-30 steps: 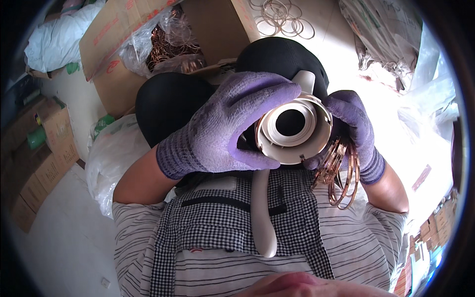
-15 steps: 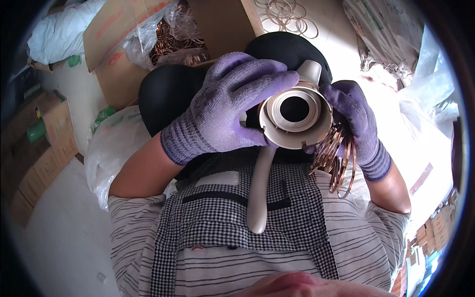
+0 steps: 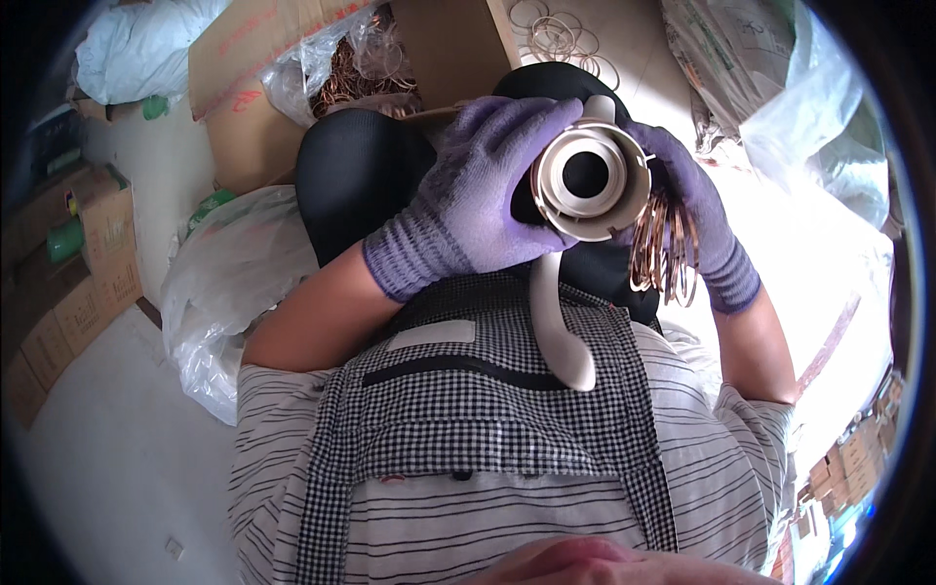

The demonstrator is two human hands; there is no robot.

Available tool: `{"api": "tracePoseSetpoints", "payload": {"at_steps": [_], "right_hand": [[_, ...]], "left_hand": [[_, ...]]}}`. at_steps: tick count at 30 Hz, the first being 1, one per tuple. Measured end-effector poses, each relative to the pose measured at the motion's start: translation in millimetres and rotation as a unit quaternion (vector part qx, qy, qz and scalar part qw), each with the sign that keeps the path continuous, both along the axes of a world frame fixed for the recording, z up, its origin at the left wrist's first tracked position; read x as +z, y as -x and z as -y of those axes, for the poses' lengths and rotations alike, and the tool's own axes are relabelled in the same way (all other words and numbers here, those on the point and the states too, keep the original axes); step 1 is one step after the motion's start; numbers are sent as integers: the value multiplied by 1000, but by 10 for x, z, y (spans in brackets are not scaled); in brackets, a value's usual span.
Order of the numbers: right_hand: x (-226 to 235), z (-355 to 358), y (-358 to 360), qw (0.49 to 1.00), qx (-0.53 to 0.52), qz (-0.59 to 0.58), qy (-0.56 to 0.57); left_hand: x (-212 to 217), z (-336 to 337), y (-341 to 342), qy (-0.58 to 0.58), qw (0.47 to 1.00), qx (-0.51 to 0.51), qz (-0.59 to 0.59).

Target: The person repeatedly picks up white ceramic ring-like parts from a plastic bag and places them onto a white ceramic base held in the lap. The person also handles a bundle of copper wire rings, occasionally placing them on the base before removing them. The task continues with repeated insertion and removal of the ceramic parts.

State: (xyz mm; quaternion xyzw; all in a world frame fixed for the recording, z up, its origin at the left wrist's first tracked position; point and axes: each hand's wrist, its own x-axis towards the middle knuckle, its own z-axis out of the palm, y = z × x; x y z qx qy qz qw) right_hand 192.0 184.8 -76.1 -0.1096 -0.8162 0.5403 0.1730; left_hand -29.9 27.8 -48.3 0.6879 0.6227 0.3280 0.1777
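Both my hands wear purple knitted gloves. My left hand [image 3: 478, 185] is closed around the side of a beige plastic jug-like body [image 3: 590, 230], whose round open end faces up with a dark hole in the middle. From it a long curved handle [image 3: 559, 327] points toward my apron, and a short spout-like part [image 3: 601, 107] sticks out on the far side. My right hand [image 3: 697, 200] is at the right edge of the body, with a bunch of thin copper-coloured rings [image 3: 665, 252] hanging from it. Its fingertips are partly hidden behind the body.
Beyond my left knee stands an open cardboard box [image 3: 239, 146] with clear plastic and many copper-coloured rings [image 3: 349, 83]. Pale rings [image 3: 553, 37] lie on the floor ahead. A clear plastic bag [image 3: 229, 283] sits at my left, near stacked cartons [image 3: 83, 312]. Plastic-wrapped sacks [image 3: 731, 49] are at far right.
The jug-like body has moved slightly away from me, and its handle has swung to the right. Both hands moved with it; the copper-coloured rings still hang from my right hand.
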Motion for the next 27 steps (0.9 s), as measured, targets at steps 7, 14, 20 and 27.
{"api": "tracePoseSetpoints", "payload": {"at_steps": [7,14,20,27], "right_hand": [[77,264,182,941,-95,-71,318],[103,410,173,978,-92,-69,172],[38,354,130,960,-119,-88,239],[-155,263,93,905,-59,-143,397]], "left_hand": [[-233,-56,54,108,864,3,491],[186,92,-39,230,776,78,581],[29,165,-51,119,690,-35,713],[171,227,-273,35,905,63,420]]}}
